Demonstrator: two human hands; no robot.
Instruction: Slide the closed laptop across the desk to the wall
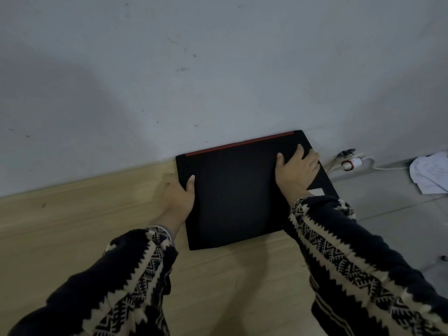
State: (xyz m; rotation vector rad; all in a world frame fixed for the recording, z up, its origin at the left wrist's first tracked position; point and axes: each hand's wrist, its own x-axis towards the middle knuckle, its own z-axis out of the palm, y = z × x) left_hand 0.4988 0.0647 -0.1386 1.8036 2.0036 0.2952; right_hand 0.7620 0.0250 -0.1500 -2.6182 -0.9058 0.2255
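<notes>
A closed black laptop [237, 192] with a red strip along its far edge lies on the light wooden desk [72, 226]. Its far edge sits against the grey wall [194, 69]. My left hand [180, 192] grips the laptop's left edge, thumb on the lid. My right hand [297, 169] lies on the right part of the lid, fingers curled over the right edge. The laptop's right side overhangs the desk's right end. Both arms wear dark patterned sleeves.
To the right, below the desk, the grey tiled floor [388, 202] holds a white cable with a plug [351, 163] by the wall and a crumpled white cloth or paper [429, 175]. Bare desk surface stretches left and toward me.
</notes>
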